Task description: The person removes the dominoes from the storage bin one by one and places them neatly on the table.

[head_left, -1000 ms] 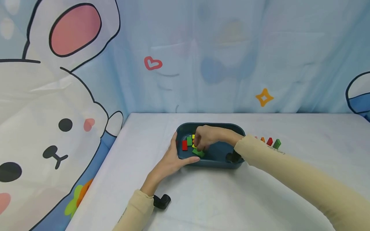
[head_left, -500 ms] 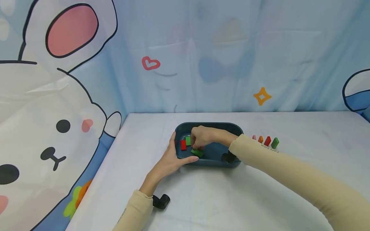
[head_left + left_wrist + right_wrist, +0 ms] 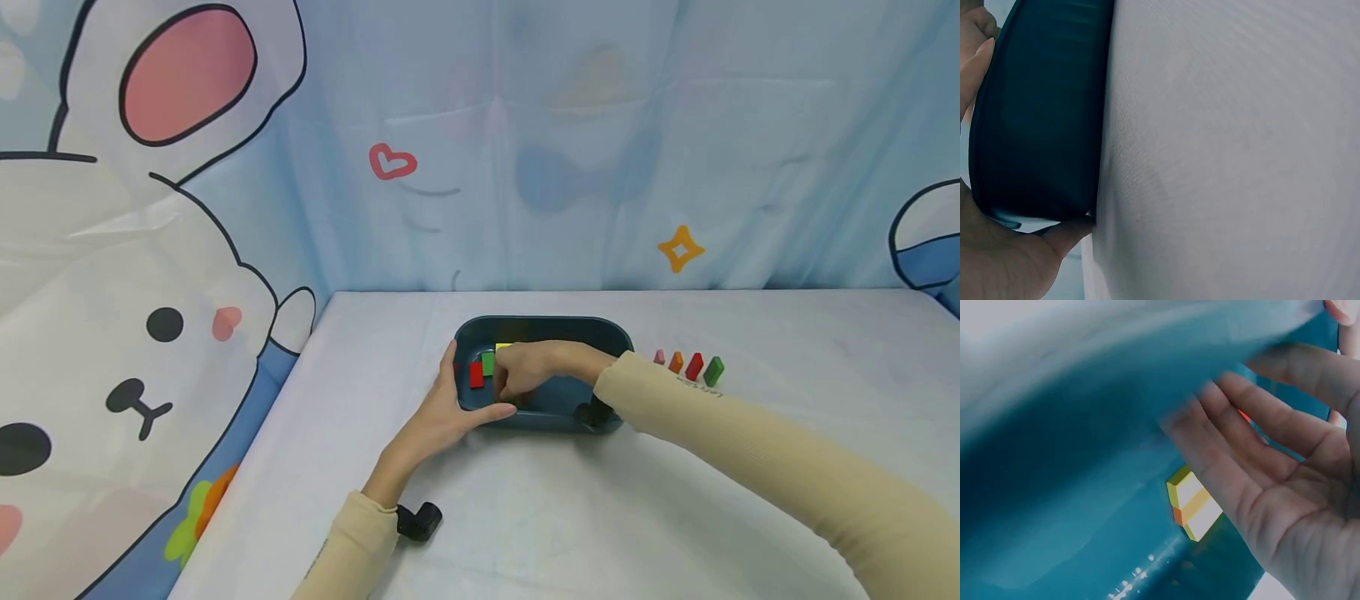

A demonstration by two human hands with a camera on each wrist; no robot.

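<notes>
A dark teal tray [image 3: 558, 323] stands on the white table. My left hand [image 3: 442, 417] grips its left end, thumb over the near rim and fingers along the left side. My right hand [image 3: 525, 367] reaches down into the tray with bent fingers; its fingertips are hidden, so I cannot tell if they hold anything. Beside it lie a red block [image 3: 476, 375], a green block [image 3: 488, 363] and a partly covered yellow block [image 3: 502, 345]. In the right wrist view, yellow and orange blocks [image 3: 1194, 506] lie side by side below the right hand.
Several small blocks, pink [image 3: 659, 357], orange [image 3: 676, 362], red [image 3: 694, 366] and green [image 3: 713, 371], stand in a row on the table, right of the tray. A printed cloth [image 3: 495, 167] hangs behind and at the left.
My right hand has shifted slightly left and lower inside the tray, covering the green block near the front wall. My left hand keeps its hold on the tray.
</notes>
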